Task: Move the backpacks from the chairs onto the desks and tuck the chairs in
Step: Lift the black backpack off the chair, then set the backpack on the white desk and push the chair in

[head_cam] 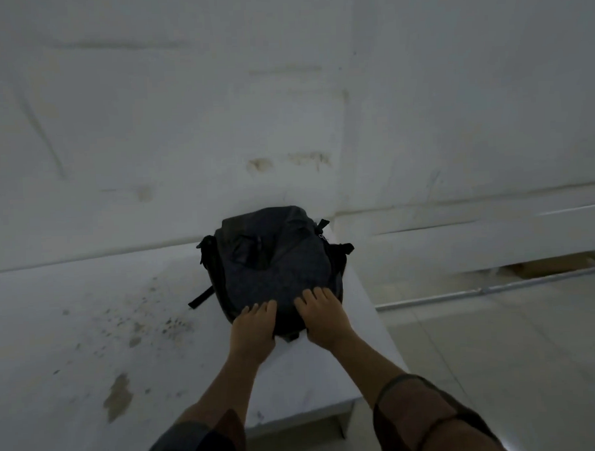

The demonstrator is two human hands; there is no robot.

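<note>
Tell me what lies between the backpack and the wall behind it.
Nothing: in the head view the backpack on the desk stands right against the wall.

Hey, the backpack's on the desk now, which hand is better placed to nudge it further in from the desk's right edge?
Probably the right hand: it rests on the backpack nearer the desk edge, so it can push leftward. The left hand sits on the inner side.

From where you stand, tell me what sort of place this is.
Probably a bare classroom or study room, though that is uncertain. A dark backpack lies on a stained white desk set against a scuffed white wall, with a tiled floor to the right.
</note>
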